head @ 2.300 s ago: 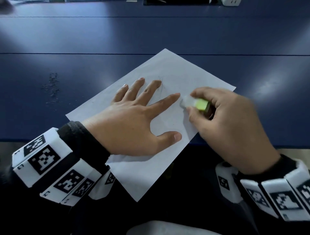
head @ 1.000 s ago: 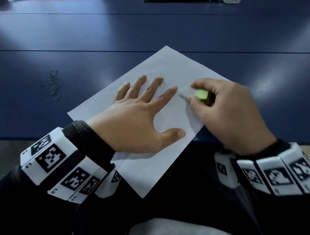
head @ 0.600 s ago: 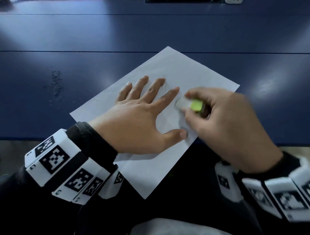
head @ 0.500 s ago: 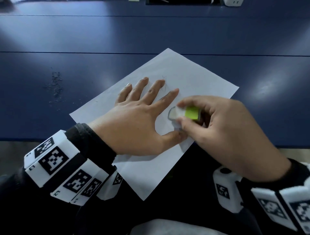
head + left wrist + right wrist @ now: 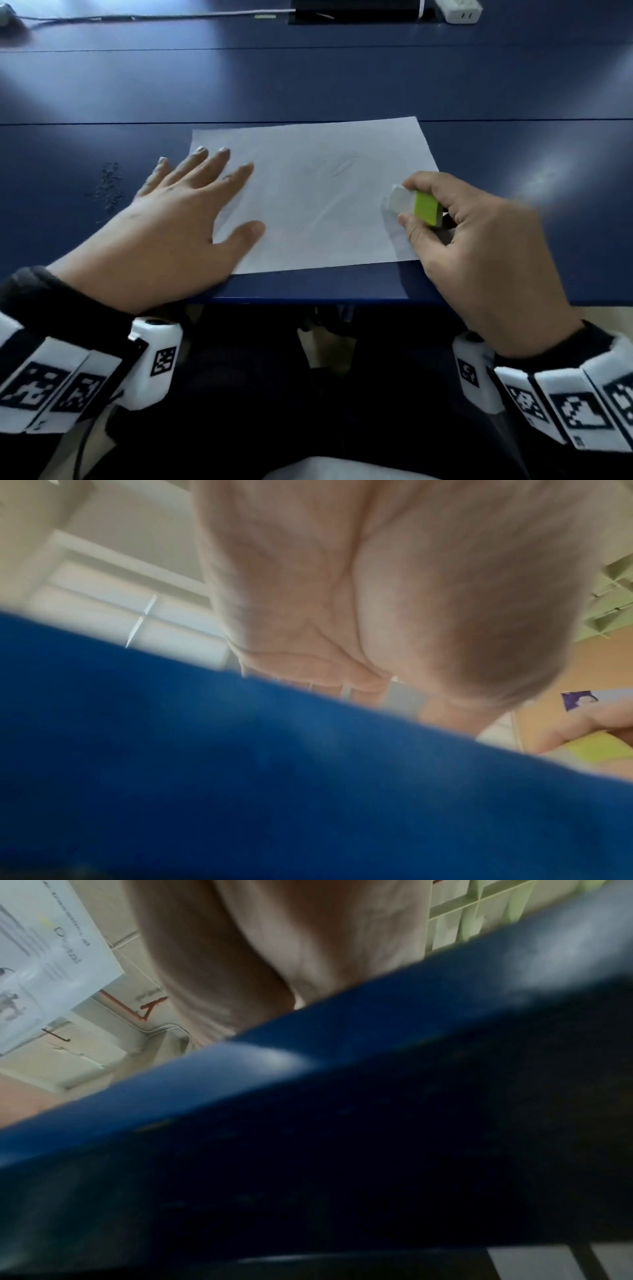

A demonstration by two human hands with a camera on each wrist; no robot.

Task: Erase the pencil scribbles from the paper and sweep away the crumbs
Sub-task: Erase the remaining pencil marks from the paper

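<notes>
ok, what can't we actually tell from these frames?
- Head: scribbles are too faint to judge how much remains.
- Head: paper's left edge is hidden under the left hand.
- Right wrist: blurred table edge blocks the eraser and the right hand fingers.

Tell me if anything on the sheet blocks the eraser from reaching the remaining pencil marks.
Nothing visible does. The eraser, held by the right hand, sits right of the faint pencil marks, with bare paper between; the left hand presses the sheet's left side.
</notes>
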